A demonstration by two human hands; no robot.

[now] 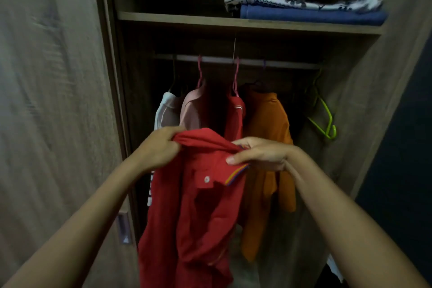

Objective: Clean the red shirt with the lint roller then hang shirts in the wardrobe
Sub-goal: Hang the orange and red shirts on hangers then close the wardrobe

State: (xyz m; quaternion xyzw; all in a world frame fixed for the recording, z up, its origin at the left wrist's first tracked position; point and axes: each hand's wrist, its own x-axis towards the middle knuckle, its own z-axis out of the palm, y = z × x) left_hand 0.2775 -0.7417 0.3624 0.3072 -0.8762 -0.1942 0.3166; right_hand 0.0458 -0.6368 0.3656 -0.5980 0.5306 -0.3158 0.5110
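Grip: left hand (157, 147) and right hand (259, 153) both pinching red shirt (198, 206) collar.
Wardrobe rod (245, 61): sitting at 12 o'clock.

— Any writing you can read in there?
— None. The white shirt (164, 110) at centre left has dark marks low on its front, mostly covered, too little showing to read. The patterned cloth (301, 2) on the top shelf carries only shapes.
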